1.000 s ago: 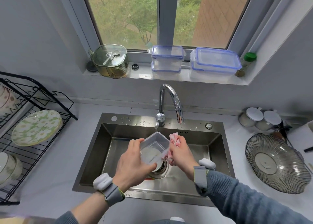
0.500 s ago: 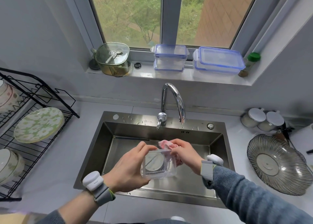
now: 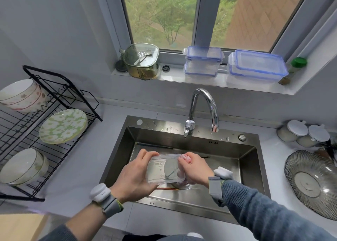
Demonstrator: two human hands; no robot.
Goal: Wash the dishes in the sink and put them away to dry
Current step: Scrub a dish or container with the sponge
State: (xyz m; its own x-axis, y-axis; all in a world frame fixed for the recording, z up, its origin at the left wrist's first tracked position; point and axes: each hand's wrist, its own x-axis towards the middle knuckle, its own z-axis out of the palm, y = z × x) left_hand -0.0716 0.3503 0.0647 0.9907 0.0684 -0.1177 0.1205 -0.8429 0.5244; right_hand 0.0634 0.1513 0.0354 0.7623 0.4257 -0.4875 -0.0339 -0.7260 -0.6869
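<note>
1. Kitchen corner: pale grey desk [image 3: 76, 184] under a window [image 3: 198, 16], with a stainless steel sink [image 3: 197, 200] set into it and a chrome faucet [image 3: 202, 111] arching over the back rim.
2. Left hand [image 3: 133, 177]: fingers and thumb curled round a clear plastic container [image 3: 165, 168], held above the sink basin with its base turned toward the camera.
3. Right hand [image 3: 196, 169]: fingers closed on a pink cloth [image 3: 186, 158], pressed against the right end of the container. How much of the cloth is inside the container cannot be told.
4. Sink floor: chopsticks [image 3: 166, 188] lie just below the container, partly hidden by it.
5. Black wire dish rack [image 3: 60, 95] on the desk, left of the sink: stacked floral bowls [image 3: 20, 95] on top, a green floral plate [image 3: 63, 126] leaning in the middle, more bowls [image 3: 21, 166] lower down.
6. Windowsill [image 3: 200, 82]: green glass lidded jar [image 3: 141, 61], two stacked blue-rimmed containers [image 3: 203, 62], a larger blue-rimmed box [image 3: 257, 65], a green-capped bottle [image 3: 294, 69].
7. Desk, right of the sink: ribbed grey glass plate [image 3: 311, 182]; two white-lidded jars [image 3: 302, 133] behind it.
8. Both wrists carry grey straps with white units.
</note>
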